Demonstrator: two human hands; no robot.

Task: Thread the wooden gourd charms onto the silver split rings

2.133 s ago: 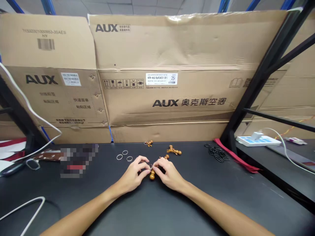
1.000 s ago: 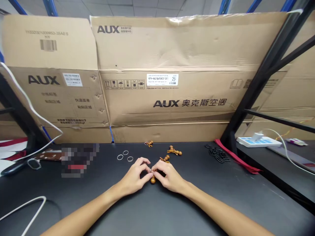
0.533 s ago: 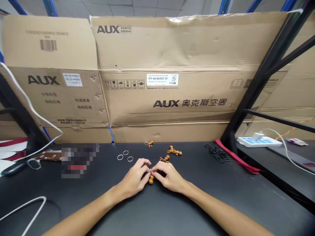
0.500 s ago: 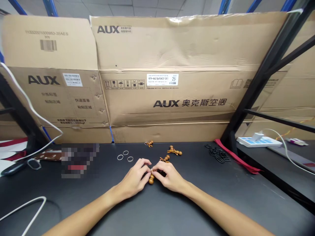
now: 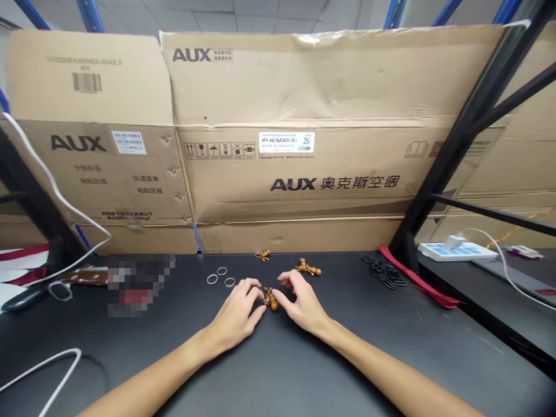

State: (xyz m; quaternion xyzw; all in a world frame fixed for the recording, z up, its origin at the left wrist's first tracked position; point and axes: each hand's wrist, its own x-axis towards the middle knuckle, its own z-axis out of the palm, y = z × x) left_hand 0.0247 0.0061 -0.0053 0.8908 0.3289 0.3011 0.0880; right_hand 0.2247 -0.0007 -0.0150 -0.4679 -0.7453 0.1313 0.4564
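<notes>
Between my hands is a small brown wooden gourd pendant with an orange-brown cord, close to the black tabletop. My left hand has its thumb and fingertips around the pendant's left end, where a bit of metal ring seems to show. My right hand is apart from the pendant on its right, thumb and fingers spread with nothing between them. Beyond it lie more gourd pendants with cords. Farther back rests another gourd pendant with a metal ring on it.
Three loose metal rings lie left of my hands. Black clasps are piled at the right beside a red strap. Cardboard boxes stand behind the table. A white cable loops at the left front.
My right hand has let go and opened, moving slightly right and away. The pendant now lies turned, with its round end toward the right. My left hand stays nearly in place.
</notes>
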